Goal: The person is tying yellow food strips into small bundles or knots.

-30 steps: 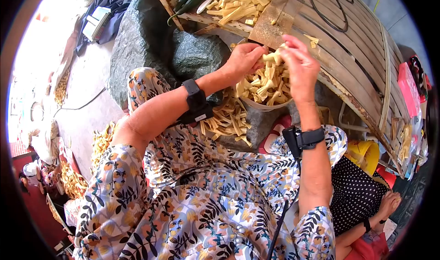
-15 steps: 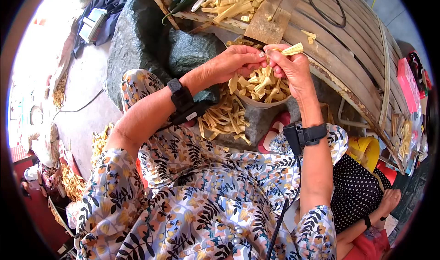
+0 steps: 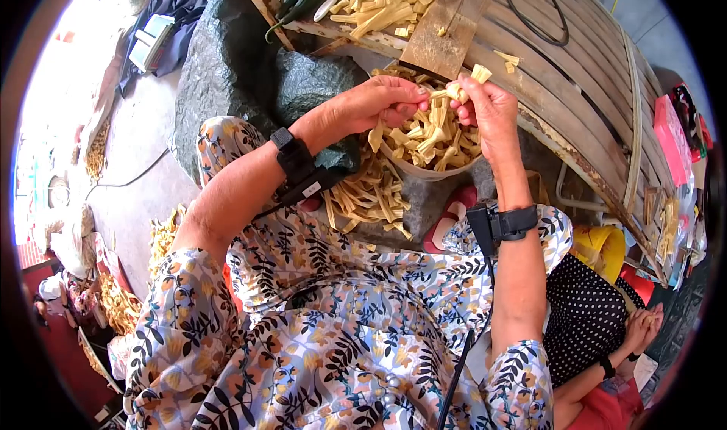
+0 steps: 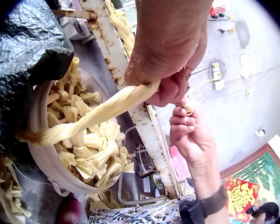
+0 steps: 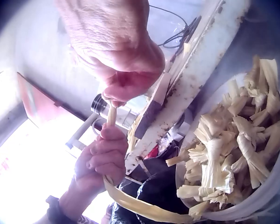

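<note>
My left hand (image 3: 394,100) grips a long pale yellow strip, whose loose tail (image 4: 84,121) hangs down across the bucket in the left wrist view. The strip runs on to my right hand (image 3: 488,112), which pinches a knotted part (image 3: 457,92) with a frayed end (image 3: 481,72) sticking up. A short taut stretch (image 5: 111,115) spans the two hands in the right wrist view. Just below them stands a pale plastic bucket (image 4: 49,165), full of knotted yellow pieces (image 5: 214,154).
A slatted wooden bench (image 3: 560,96) with a rusty frame lies ahead, bearing a small board (image 3: 443,32) and cut yellow pieces (image 3: 394,9). Dark green plastic sheeting (image 3: 310,89) is at left. Loose strips (image 3: 371,195) lie beside the bucket. Another person's hands (image 3: 644,328) show at lower right.
The right hand's fingers, raised over the strip a second ago, came in against the left hand and now pinch the knotted part. The hands have since drawn slightly apart, with the strip stretched between them.
</note>
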Tool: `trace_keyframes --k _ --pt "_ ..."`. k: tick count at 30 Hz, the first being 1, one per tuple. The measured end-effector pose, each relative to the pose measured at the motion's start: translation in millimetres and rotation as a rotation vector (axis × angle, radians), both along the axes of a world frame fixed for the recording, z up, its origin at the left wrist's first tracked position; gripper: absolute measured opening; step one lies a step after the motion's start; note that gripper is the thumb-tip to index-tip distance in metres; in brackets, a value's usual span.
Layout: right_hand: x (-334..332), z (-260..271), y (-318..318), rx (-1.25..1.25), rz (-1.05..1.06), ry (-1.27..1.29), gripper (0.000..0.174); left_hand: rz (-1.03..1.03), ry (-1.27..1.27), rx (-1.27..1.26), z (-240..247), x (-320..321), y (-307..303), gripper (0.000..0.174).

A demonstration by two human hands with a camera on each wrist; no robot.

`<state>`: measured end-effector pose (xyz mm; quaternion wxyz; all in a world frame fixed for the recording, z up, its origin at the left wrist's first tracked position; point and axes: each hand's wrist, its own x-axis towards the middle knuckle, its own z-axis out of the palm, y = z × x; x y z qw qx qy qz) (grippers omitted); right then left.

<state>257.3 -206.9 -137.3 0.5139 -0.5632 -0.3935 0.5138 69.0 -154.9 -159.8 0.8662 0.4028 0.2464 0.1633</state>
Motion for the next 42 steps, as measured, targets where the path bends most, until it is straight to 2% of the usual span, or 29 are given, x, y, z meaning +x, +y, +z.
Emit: trace_keyframes --k 2,6,12,16,19,22,24,27,29,30,32,34,35,39,42 --pt "1 -3 1 0.057 -0.039 0.040 0.026 -0.011 -0.004 0.010 1 1 2 0.022" --pt "5 8 3 -0.071 0.066 0.042 0.023 0.008 0.061 0.126 2 -1 6 0.022" --pt "-1 -2 7 0.051 0.174 0.016 0.013 0.044 0.103 0.231 11 3 6 0.020" --pt "3 3 5 0.033 0.161 0.206 0.012 0.015 0.046 0.170 11 1 12 0.021" --pt "8 2 3 -0.033 0.193 0.235 0.013 -0.018 -0.002 0.130 3 -3 15 0.021" --pt "9 1 5 -0.053 0.229 0.113 0.017 -0.027 0.049 0.155 1 -6 15 0.024" --pt "4 7 4 -0.026 0.141 0.002 0.019 0.003 0.140 0.201 6 -6 14 0.026" --pt "5 3 7 0.038 0.077 -0.138 0.023 -0.002 0.304 0.498 19 0 6 0.029" --pt "5 -4 10 0.126 0.084 -0.187 0.023 0.002 0.243 0.602 24 10 7 0.030" --pt "1 -3 10 0.165 0.075 -0.156 0.022 0.008 0.215 0.651 25 14 7 0.030" --pt "-6 -1 10 0.242 0.053 -0.094 0.022 0.045 0.189 0.562 21 19 9 0.028" --pt "-1 -1 12 0.186 0.003 -0.008 0.016 0.026 0.141 0.441 16 22 14 0.027" --pt "2 3 11 0.166 -0.025 0.062 0.016 0.097 0.125 0.383 12 26 11 0.025" --pt "4 5 13 0.096 -0.111 0.335 0.016 0.147 0.104 0.370 15 33 -1 0.025" --pt "4 2 15 0.077 -0.151 0.451 0.017 0.216 0.145 0.473 16 39 -6 0.025"
